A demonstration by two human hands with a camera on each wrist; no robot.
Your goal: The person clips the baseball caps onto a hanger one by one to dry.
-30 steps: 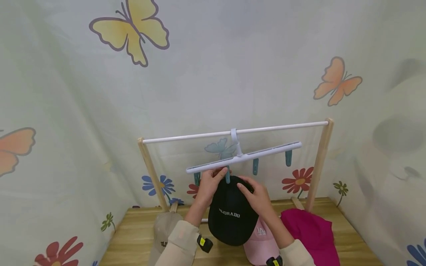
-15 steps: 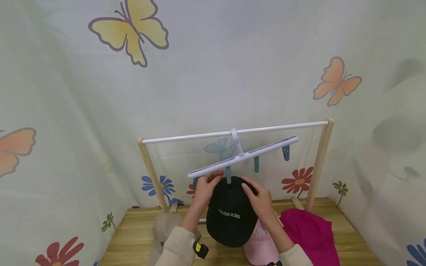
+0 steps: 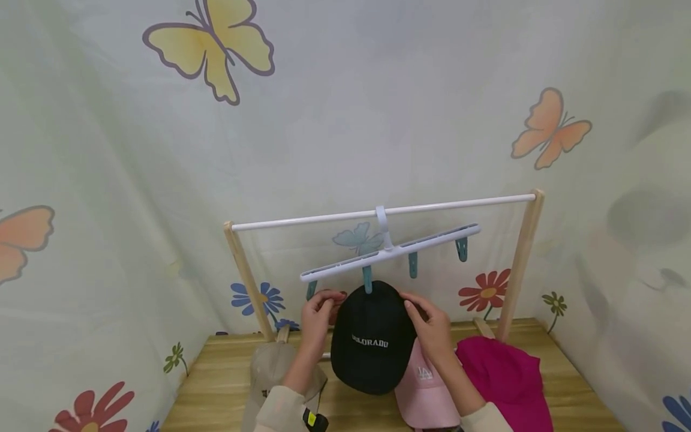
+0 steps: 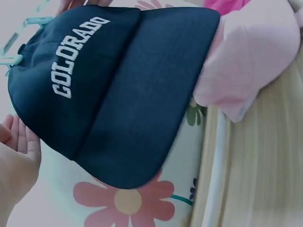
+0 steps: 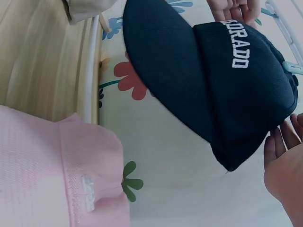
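A black baseball cap (image 3: 372, 366) lettered COLORADO hangs brim down from a teal clip (image 3: 367, 279) on a white hanger (image 3: 351, 264). The hanger tilts, its left end lower. Beside the cap's left edge is my left hand (image 3: 318, 318), fingers loosely bent, their tips right at the fabric. On the other side my right hand (image 3: 432, 327) has its fingertips at the crown's right edge. In the left wrist view, the fingers (image 4: 31, 142) lie along the cap's edge. The right wrist view has the right fingers (image 5: 284, 142) partly behind the crown.
The hanger hooks over a white rod (image 3: 453, 206) between wooden posts. Below, a beige cap (image 3: 270, 360), a pink cap (image 3: 426, 399) and a magenta cap (image 3: 502, 378) lie on the wooden tabletop (image 3: 200, 384). More teal clips (image 3: 412, 264) hang along the hanger.
My left hand has left the clip and moved left and down to the cap's side. The right hand has shifted right, toward the cap's edge. The cap stays hanging, shifted slightly left.
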